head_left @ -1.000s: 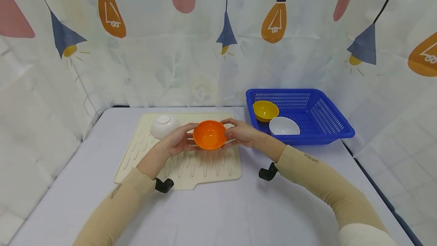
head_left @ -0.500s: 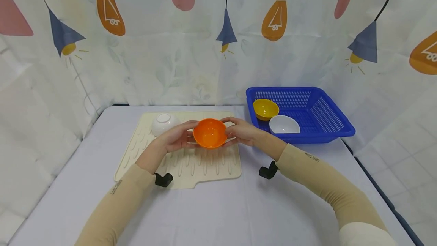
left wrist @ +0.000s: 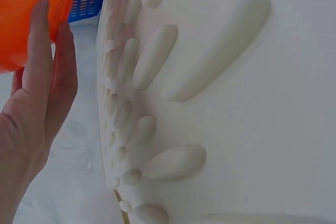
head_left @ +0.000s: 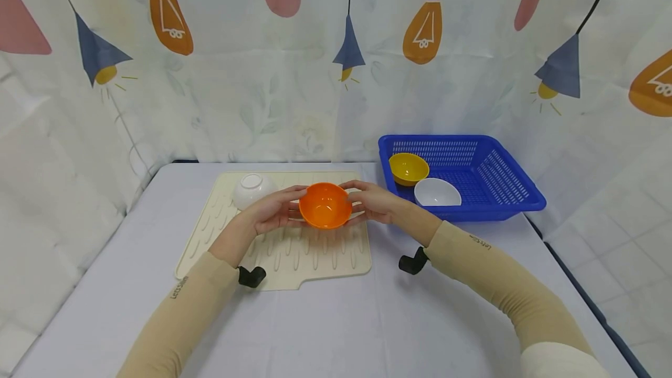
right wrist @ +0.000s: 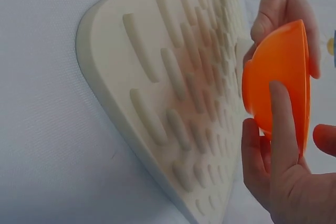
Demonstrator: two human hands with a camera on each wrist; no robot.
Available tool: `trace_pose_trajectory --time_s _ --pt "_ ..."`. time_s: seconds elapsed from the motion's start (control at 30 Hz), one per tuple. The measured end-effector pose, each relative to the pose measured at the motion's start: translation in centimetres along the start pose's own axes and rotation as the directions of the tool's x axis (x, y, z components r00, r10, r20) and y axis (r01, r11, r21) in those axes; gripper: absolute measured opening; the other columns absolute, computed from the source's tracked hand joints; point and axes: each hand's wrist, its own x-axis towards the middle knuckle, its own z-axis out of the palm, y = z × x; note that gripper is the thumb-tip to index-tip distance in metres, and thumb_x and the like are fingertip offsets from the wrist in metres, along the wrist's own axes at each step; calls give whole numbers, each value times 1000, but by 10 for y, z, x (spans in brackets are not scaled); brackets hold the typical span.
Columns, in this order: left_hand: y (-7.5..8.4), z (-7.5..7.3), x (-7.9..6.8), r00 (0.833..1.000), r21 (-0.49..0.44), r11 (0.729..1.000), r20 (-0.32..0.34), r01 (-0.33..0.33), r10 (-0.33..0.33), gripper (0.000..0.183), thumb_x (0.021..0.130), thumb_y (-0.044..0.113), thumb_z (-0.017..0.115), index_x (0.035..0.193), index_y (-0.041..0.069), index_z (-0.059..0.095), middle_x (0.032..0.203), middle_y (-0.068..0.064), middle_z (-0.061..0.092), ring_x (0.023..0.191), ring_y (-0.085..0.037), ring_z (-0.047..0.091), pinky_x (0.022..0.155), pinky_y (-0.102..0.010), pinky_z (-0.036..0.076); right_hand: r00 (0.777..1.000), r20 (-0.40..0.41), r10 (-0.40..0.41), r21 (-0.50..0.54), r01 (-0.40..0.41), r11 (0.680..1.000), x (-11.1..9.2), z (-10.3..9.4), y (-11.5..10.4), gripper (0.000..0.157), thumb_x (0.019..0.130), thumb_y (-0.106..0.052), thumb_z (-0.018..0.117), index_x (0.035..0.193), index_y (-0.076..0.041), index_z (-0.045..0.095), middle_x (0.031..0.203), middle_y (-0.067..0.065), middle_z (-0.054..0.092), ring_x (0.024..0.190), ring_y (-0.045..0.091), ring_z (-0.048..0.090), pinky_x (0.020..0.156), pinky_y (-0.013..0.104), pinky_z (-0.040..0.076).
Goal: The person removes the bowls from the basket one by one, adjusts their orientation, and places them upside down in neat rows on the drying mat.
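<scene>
- And here's the orange bowl (head_left: 325,206), hanging in the air between two hands, its mouth tilting toward the wearer
- It's hovering over the ribbed mat (head_left: 315,261), nearer the mat's far edge than its near one, a gap showing beneath it in the right wrist view
- The left hand (head_left: 272,213) is gripping the bowl's left side, fingers part-spread and reaching along the outer wall, thumb lying by the rim
- The right hand (head_left: 374,202) is holding the opposite side, fingers lightly bent and parted, one pressing along the outside, thumb standing near the rim
- Over at the mat's far left corner, an overturned white bowl (head_left: 253,191) is sitting foot up
- A blue basket (head_left: 504,191) is occupying the tabletop's (head_left: 336,331) far right corner
- Inside, a yellow bowl (head_left: 409,169) is resting by the basket's left edge, with a second white bowl (head_left: 437,192) sitting by the near edge
</scene>
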Motion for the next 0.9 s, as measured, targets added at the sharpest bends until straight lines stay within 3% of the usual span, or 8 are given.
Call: trace_pose_trajectory --time_s 0.27,0.57,0.73,0.9 --pt "2 0 -1 999 39 999 -8 -37 38 56 109 21 52 159 7 29 142 -21 50 110 -32 65 103 -61 44 1000 14 -12 3 12 1000 2 -2 -1 47 108 -32 53 149 -10 46 143 20 50 120 37 59 85 48 60" --pt "2 -2 -6 994 96 991 -52 -89 94 49 104 16 62 149 9 45 142 -18 52 115 -35 63 95 -56 54 999 35 32 26 -32 999 2 -3 1 54 109 -41 49 148 -5 46 145 22 49 125 39 57 87 49 59" --pt "5 1 -11 987 201 969 -43 -147 158 46 100 13 67 143 9 52 143 -18 52 121 -38 58 93 -54 55 999 41 31 43 -33 999 2 -4 3 56 108 -43 49 148 -4 45 144 22 50 125 39 58 86 48 59" --pt "6 3 -15 973 313 927 -39 -205 228 47 99 12 70 143 9 54 143 -17 53 124 -38 56 92 -49 57 998 58 31 58 -34 998 2 -5 5 58 108 -44 49 149 -3 43 144 23 50 125 40 58 87 48 59"
